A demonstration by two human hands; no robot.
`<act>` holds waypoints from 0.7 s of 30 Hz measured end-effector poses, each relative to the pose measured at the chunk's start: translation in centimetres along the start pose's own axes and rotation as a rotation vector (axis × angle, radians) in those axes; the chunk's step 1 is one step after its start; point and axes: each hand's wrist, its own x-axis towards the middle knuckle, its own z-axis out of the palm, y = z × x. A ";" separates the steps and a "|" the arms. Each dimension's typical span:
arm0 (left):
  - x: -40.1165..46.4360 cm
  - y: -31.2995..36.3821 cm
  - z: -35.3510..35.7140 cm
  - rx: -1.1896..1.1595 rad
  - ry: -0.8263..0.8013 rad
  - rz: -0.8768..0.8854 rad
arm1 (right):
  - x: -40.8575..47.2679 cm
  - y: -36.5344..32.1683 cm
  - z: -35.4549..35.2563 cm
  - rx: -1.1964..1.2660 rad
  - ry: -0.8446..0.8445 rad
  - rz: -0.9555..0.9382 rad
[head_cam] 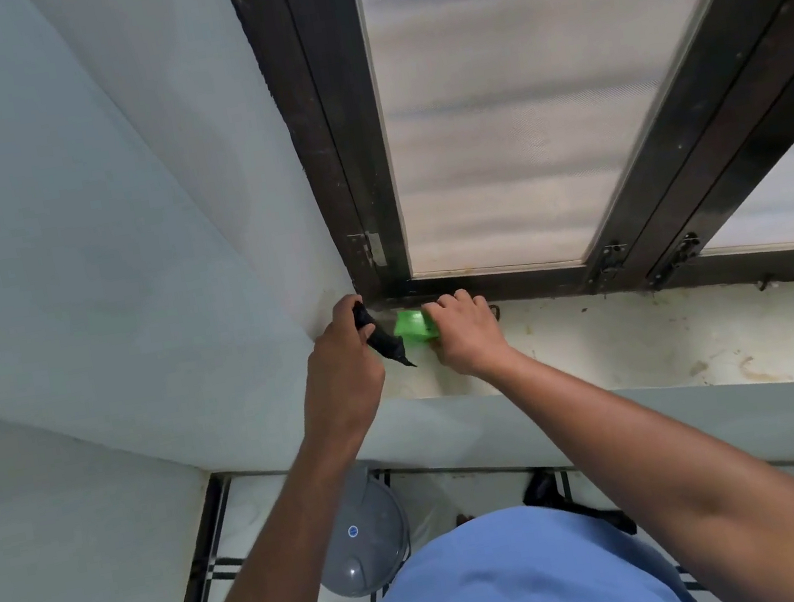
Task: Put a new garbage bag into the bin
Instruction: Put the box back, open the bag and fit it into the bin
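Note:
Both my hands are raised to a window sill [650,338]. My left hand [342,361] is shut on a black garbage bag [386,341], a folded strip that hangs out toward the right. My right hand [465,331] grips a bright green packet [411,324] that rests on the sill at its left end, beside the black bag. Far below on the tiled floor stands the grey bin [365,540] with its domed lid closed, partly hidden by my left forearm.
A dark-framed window [340,153] with frosted panes rises above the stained sill. Pale walls meet in a corner at the left. A black object [572,502] lies on the floor right of the bin. My blue shirt [508,590] fills the bottom.

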 end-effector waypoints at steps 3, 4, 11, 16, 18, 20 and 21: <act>-0.4 0.4 -1.0 -0.023 0.132 0.092 | -0.5 0.1 -0.8 0.393 0.069 0.067; -0.5 0.7 -1.3 -0.050 0.216 0.136 | -0.9 0.3 -1.0 0.531 0.082 0.081; -0.2 3.1 -0.3 -0.278 0.457 0.367 | -3.2 1.3 -0.1 0.804 0.034 0.140; 0.4 1.3 2.1 -0.080 0.169 0.412 | -3.8 1.3 0.0 0.865 0.044 0.186; 0.8 1.0 2.5 -0.049 0.081 0.439 | -4.1 1.3 0.1 0.831 0.053 0.186; 1.3 1.2 2.5 -0.100 0.020 0.444 | -4.2 1.4 0.1 0.798 0.056 0.186; 1.5 1.4 2.4 -0.163 0.011 0.422 | -4.2 1.4 0.1 0.777 0.056 0.191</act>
